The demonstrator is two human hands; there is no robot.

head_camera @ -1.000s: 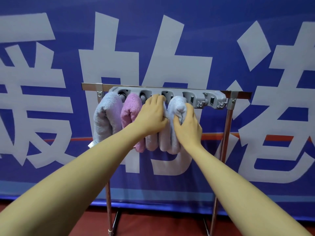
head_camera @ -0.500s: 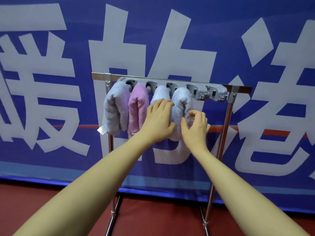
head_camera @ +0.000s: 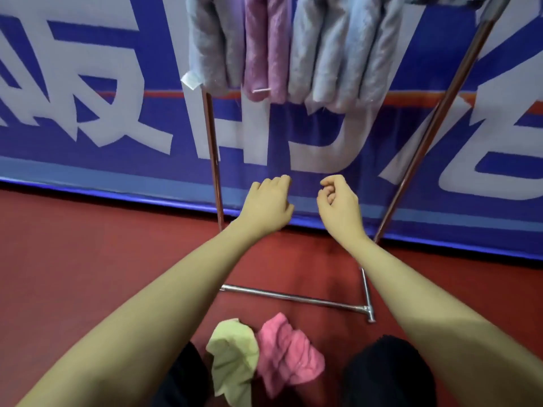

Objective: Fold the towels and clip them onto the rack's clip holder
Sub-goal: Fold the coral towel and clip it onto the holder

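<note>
Several folded towels hang at the top of the view: a grey one (head_camera: 211,39), a pink-lilac one (head_camera: 266,45) and two pale blue-grey ones (head_camera: 338,48). The clip holder itself is out of frame. My left hand (head_camera: 269,201) and my right hand (head_camera: 338,202) hover side by side well below the towels, fingers loosely curled, holding nothing. On the red floor between my knees lie a crumpled light green towel (head_camera: 233,353) and a crumpled pink towel (head_camera: 289,353).
The rack's metal posts (head_camera: 213,160) (head_camera: 432,127) rise left and right of my hands, and its base bar (head_camera: 293,296) lies on the red floor in front of the loose towels. A blue banner with large white characters (head_camera: 88,113) stands right behind the rack.
Both hands have let go of the hanging towels and dropped down. My view has tilted down, so the floor and two loose towels now show.
</note>
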